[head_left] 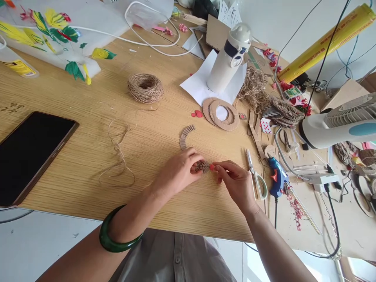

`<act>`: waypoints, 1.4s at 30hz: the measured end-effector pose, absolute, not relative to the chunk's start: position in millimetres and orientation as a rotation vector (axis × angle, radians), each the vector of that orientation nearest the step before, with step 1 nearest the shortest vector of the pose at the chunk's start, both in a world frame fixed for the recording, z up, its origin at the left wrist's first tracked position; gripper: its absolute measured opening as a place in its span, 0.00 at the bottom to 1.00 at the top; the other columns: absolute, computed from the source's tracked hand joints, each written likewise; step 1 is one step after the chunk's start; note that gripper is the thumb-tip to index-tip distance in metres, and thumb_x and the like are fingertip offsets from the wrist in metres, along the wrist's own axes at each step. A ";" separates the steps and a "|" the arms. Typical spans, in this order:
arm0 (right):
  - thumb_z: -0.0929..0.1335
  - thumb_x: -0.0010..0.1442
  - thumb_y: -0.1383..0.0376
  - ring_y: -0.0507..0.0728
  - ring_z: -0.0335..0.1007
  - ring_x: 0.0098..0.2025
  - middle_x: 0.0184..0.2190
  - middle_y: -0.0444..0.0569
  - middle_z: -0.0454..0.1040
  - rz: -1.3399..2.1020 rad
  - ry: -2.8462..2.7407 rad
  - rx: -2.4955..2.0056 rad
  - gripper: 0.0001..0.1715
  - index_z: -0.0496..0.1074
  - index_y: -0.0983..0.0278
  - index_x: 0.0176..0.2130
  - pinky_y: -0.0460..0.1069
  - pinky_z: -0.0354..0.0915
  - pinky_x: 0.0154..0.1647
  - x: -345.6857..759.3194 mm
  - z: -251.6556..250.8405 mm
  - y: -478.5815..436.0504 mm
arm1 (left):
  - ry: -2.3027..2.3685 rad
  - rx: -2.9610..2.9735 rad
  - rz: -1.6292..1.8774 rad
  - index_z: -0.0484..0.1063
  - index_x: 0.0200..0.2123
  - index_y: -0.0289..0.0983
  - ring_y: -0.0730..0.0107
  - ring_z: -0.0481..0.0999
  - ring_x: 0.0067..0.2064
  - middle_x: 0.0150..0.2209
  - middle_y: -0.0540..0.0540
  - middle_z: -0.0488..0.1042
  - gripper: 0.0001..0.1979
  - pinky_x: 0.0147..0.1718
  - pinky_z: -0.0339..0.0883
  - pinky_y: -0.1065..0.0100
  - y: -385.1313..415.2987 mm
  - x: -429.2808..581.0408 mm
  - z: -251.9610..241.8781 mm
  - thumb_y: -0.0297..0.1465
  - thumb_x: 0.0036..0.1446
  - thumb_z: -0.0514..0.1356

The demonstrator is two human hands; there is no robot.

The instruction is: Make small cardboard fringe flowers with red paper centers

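Two bare hands meet above a wooden table point(164, 129), just in from the middle of its near edge. The left hand point(179, 168) has its thumb and fingers closed around a small pleated brown rosette point(202, 167); the rosette sits at the fingertips, its pleated face showing on the right side of the grip. The right hand point(236, 182) pinches a small red piece point(212, 167) between thumb and forefinger, right beside the rosette; whether the two touch is too small to tell.

Just beyond the left hand, toward the far edge, lies a curved pleated strip point(185, 137). Farther that way are a few red discs point(197, 113), then overlapping cardboard rings point(232, 119) next to a white bottle point(226, 58) on a sheet of paper point(194, 84).

Right of the right hand lie scissors point(254, 171), then a blue glue gun point(276, 176). To the left, a coil of twine point(138, 92) trails a loose strand toward the near edge, and a dark-screened phone point(35, 152) lies close to that edge, farthest left.
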State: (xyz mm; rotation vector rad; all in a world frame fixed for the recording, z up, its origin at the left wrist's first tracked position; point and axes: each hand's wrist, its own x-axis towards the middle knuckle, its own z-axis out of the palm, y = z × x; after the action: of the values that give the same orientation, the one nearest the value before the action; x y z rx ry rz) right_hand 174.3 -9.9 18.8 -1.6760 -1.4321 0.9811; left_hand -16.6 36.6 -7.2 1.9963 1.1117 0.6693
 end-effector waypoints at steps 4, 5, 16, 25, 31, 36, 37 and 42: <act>0.69 0.63 0.62 0.52 0.70 0.27 0.32 0.47 0.77 0.809 -1.498 -1.741 0.08 0.78 0.63 0.38 0.47 0.67 0.26 177.4 16.4 -9.1 | 1.112 2.001 0.676 0.76 0.41 0.39 0.73 0.73 0.33 0.38 0.51 0.72 0.10 0.35 0.70 0.70 36.8 -16.6 -5.8 0.25 0.54 0.64; 0.69 0.63 0.63 0.52 0.71 0.30 0.33 0.47 0.76 0.763 -1.540 -1.746 0.08 0.78 0.63 0.38 0.47 0.68 0.27 178.6 16.7 -8.6 | 1.113 2.004 0.676 0.76 0.41 0.39 0.73 0.73 0.33 0.38 0.51 0.72 0.10 0.35 0.70 0.70 36.7 -16.7 -5.4 0.25 0.54 0.64; 0.67 0.65 0.67 0.55 0.70 0.35 0.39 0.50 0.73 0.596 -2.022 -1.764 0.05 0.74 0.61 0.40 0.50 0.67 0.32 178.4 15.4 -3.8 | 1.111 2.013 0.667 0.75 0.42 0.39 0.74 0.73 0.32 0.38 0.50 0.72 0.11 0.34 0.70 0.70 37.5 -16.3 -6.2 0.24 0.54 0.64; 0.70 0.58 0.65 0.52 0.68 0.27 0.28 0.43 0.70 1.018 -1.470 -1.767 0.05 0.69 0.62 0.33 0.47 0.67 0.26 181.2 25.3 -2.2 | 1.129 1.990 0.639 0.75 0.42 0.37 0.75 0.73 0.31 0.40 0.50 0.73 0.11 0.33 0.69 0.71 36.7 -16.7 -4.1 0.24 0.54 0.65; 0.71 0.58 0.65 0.51 0.70 0.26 0.29 0.43 0.71 1.085 -1.452 -1.712 0.04 0.70 0.62 0.34 0.47 0.68 0.28 178.3 27.6 0.0 | 1.128 1.991 0.640 0.76 0.42 0.37 0.74 0.74 0.33 0.40 0.49 0.73 0.11 0.33 0.69 0.71 37.2 -16.9 -5.1 0.24 0.54 0.65; 0.71 0.58 0.64 0.51 0.72 0.26 0.30 0.44 0.73 1.127 -1.476 -1.685 0.03 0.74 0.62 0.35 0.48 0.70 0.29 174.9 30.6 0.1 | 1.117 1.970 0.638 0.76 0.42 0.38 0.74 0.74 0.32 0.40 0.49 0.73 0.10 0.34 0.70 0.70 38.0 -16.7 -4.9 0.24 0.54 0.65; 0.71 0.59 0.64 0.52 0.72 0.27 0.30 0.44 0.74 1.136 -1.473 -1.679 0.03 0.75 0.62 0.35 0.48 0.71 0.30 174.2 31.1 0.0 | 1.118 1.968 0.634 0.76 0.42 0.38 0.74 0.74 0.32 0.40 0.49 0.73 0.10 0.34 0.70 0.70 38.0 -16.7 -4.5 0.24 0.54 0.64; 0.70 0.61 0.62 0.54 0.74 0.30 0.27 0.46 0.77 1.210 -1.454 -1.634 0.07 0.78 0.63 0.36 0.50 0.73 0.34 170.4 31.5 -0.3 | 1.115 1.962 0.642 0.76 0.41 0.38 0.74 0.74 0.32 0.39 0.49 0.73 0.10 0.34 0.70 0.70 37.6 -16.5 -3.2 0.23 0.54 0.65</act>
State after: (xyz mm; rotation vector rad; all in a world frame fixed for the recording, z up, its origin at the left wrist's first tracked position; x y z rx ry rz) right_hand 170.4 -0.3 31.5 -1.6344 -1.4539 1.2099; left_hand -16.5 37.6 -3.2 1.9624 1.1150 0.6423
